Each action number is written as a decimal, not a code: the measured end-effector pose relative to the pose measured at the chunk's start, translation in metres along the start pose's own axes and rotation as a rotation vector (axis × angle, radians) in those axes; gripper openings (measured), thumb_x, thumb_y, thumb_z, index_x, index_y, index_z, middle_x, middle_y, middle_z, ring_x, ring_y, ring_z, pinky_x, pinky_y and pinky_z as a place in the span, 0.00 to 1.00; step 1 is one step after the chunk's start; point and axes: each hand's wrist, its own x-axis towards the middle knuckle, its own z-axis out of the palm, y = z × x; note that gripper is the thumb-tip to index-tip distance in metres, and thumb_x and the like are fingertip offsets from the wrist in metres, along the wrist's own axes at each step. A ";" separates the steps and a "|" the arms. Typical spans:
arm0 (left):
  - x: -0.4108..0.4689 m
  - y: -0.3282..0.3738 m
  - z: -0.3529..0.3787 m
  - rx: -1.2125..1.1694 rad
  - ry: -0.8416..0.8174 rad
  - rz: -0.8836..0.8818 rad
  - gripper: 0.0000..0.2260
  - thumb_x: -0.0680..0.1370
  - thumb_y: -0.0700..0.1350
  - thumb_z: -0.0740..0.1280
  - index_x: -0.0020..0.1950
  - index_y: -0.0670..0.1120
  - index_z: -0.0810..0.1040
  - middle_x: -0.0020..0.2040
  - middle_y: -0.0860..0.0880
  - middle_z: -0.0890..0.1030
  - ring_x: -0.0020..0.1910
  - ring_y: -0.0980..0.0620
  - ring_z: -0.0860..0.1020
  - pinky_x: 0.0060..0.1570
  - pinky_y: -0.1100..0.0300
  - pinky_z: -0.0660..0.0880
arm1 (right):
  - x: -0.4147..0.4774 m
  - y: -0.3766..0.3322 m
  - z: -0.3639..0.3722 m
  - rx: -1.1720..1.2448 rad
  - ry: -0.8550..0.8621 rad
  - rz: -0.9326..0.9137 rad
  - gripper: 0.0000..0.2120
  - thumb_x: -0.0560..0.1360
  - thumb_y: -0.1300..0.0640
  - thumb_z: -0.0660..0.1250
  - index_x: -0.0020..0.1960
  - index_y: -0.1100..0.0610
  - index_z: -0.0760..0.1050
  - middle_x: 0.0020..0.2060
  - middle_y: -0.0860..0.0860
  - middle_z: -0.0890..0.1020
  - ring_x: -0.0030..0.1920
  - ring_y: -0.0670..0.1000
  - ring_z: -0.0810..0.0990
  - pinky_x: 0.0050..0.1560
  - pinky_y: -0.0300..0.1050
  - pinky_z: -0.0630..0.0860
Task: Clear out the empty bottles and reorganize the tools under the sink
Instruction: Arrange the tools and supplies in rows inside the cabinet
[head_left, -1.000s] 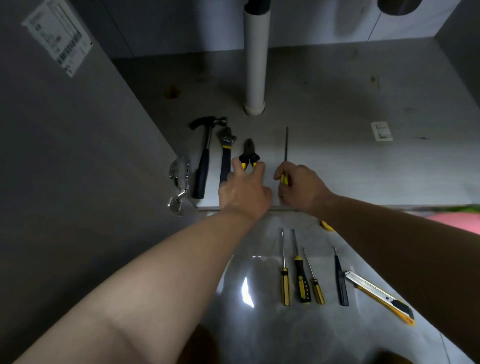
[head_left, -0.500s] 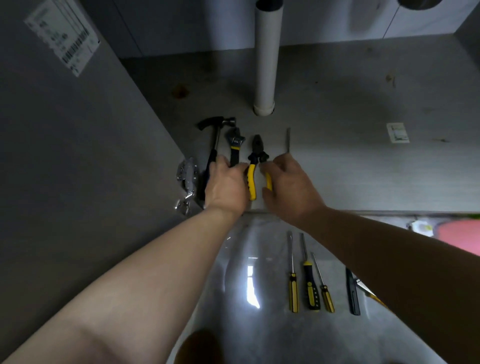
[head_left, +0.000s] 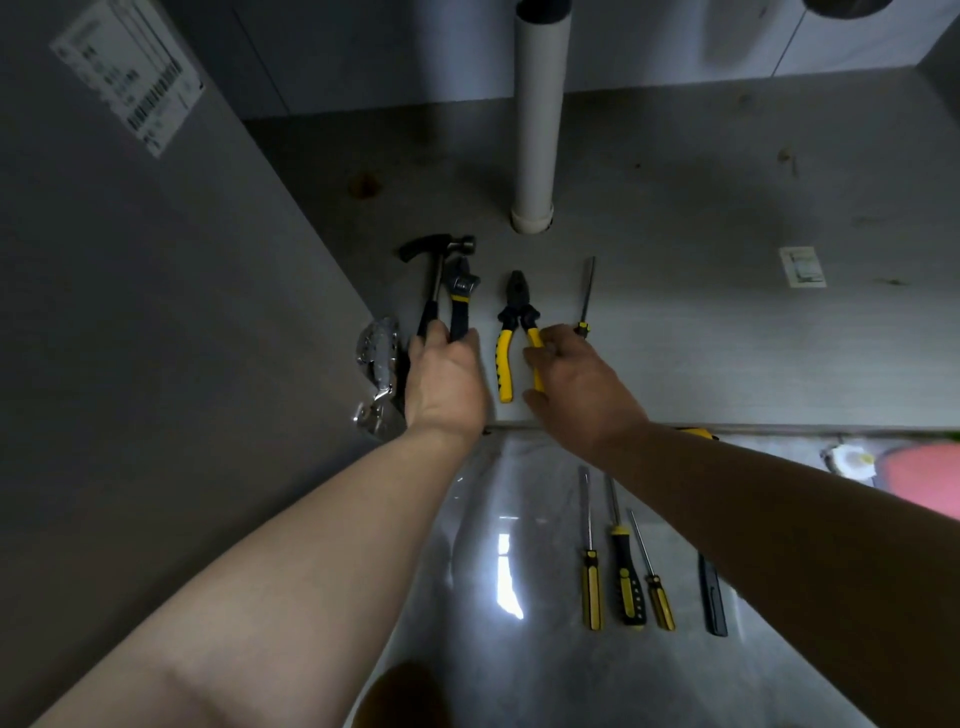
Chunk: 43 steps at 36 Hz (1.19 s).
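**A:** What lies nearest, well on this side of the white pipe (head_left: 537, 130)?

**B:** A row of screwdrivers (head_left: 628, 587) on the glossy floor (head_left: 467, 649), shafts pointing toward the pipe. A slim black tool (head_left: 712, 603) lies just to their right.

**A:** And the hands?

**B:** Both reach over the front edge of the cabinet floor (head_left: 727, 353), short of the pipe. The left hand (head_left: 444, 387), left of the pipe's line, has its fingers curled over the dark handle of the adjustable wrench (head_left: 461, 291). The handle of the hammer (head_left: 435, 270) runs under its thumb side; I cannot tell whether that is gripped too.

**A:** The right one?

**B:** The right hand (head_left: 579, 389), almost straight in front of the pipe, pinches the right yellow handle of the pliers (head_left: 511, 322) between fingertips and thumb. The other handle is free, and the nose points toward the pipe.

**A:** Anything closer to the pipe?

**B:** A single screwdriver (head_left: 587, 291) just right of the pliers, its handle mostly hidden behind the right hand. The hammer's head lies nearest the pipe's foot, to its left. A metal hinge (head_left: 379, 358) sits further left, beside the left hand.
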 end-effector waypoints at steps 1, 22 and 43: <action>-0.002 0.000 0.000 0.001 0.014 0.002 0.19 0.76 0.34 0.58 0.63 0.48 0.76 0.60 0.43 0.74 0.62 0.42 0.70 0.66 0.54 0.67 | 0.001 0.000 0.000 -0.011 -0.001 -0.005 0.21 0.79 0.54 0.67 0.69 0.60 0.72 0.71 0.57 0.66 0.69 0.57 0.69 0.69 0.49 0.70; -0.006 -0.003 0.006 -0.189 0.148 -0.027 0.18 0.79 0.34 0.59 0.66 0.46 0.78 0.61 0.41 0.72 0.57 0.40 0.70 0.59 0.50 0.72 | -0.010 0.025 -0.006 0.045 0.137 0.140 0.16 0.77 0.53 0.65 0.63 0.56 0.73 0.54 0.56 0.69 0.48 0.57 0.73 0.48 0.50 0.76; -0.022 0.011 0.023 -0.153 0.041 0.277 0.22 0.80 0.51 0.66 0.75 0.54 0.71 0.69 0.46 0.66 0.71 0.45 0.61 0.68 0.51 0.71 | -0.007 0.015 0.005 0.205 0.091 0.071 0.20 0.78 0.61 0.65 0.70 0.57 0.73 0.58 0.58 0.69 0.57 0.59 0.74 0.59 0.51 0.75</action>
